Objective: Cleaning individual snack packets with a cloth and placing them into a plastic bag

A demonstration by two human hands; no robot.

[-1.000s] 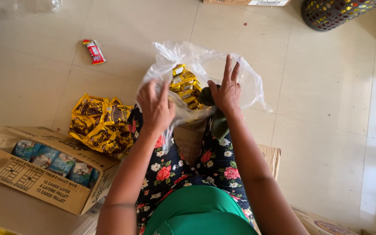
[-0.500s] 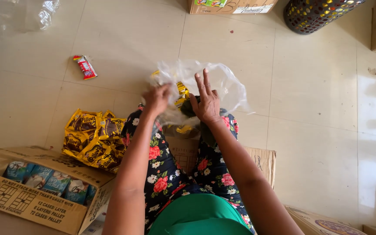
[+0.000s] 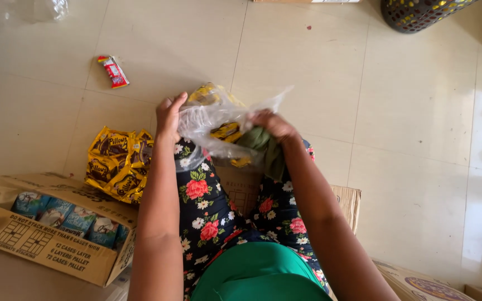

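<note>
A clear, crinkled plastic bag [image 3: 218,125] holding yellow snack packets rests on the person's knees, above the floral-print trousers [image 3: 207,206]. The left hand [image 3: 169,118] pinches the bag's left edge; the right hand [image 3: 271,125] is closed on its gathered right side, beside a dark green cloth [image 3: 266,147]. The bag appears filled and its mouth drawn in but not tied. A pile of loose yellow snack packets [image 3: 119,163] lies unpacked on the tiled floor [image 3: 408,128], near an open cardboard carton [image 3: 46,237].
</note>
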